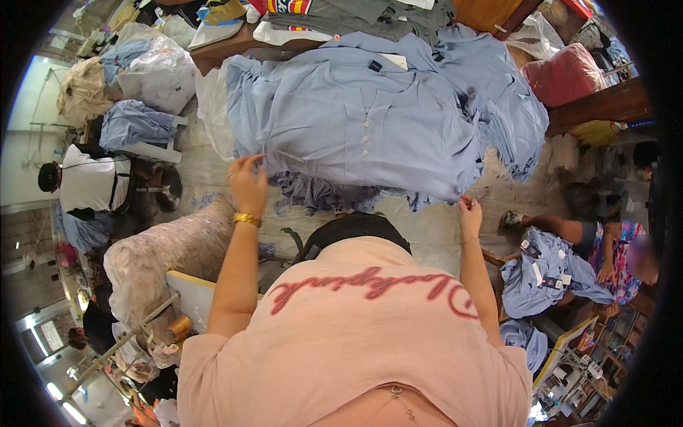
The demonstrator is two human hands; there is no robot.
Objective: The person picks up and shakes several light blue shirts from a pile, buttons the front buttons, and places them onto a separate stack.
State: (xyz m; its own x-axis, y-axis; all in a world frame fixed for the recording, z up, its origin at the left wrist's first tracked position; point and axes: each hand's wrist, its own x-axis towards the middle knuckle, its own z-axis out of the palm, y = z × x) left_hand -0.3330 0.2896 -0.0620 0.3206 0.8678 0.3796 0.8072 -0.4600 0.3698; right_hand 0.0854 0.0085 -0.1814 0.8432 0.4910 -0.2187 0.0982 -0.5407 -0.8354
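Far left, a person in a white top (92, 183) bends over, w/ bagged light-blue cloth (153, 71) piled above and a cream fabric roll (167, 256) nearer. The left hand (247, 181), gold bracelet (247, 219) on the wrist, pinches the lower-left hem of the light-blue shirt (363, 124), which lies button-side up atop a stack of same-colour shirts on the table (427, 228); the right hand (469, 213) pinches the lower-right hem, fingers closed on cloth. Far right, a seated person (619, 263) handles more blue shirts; a pink bundle (565, 75) sits above.
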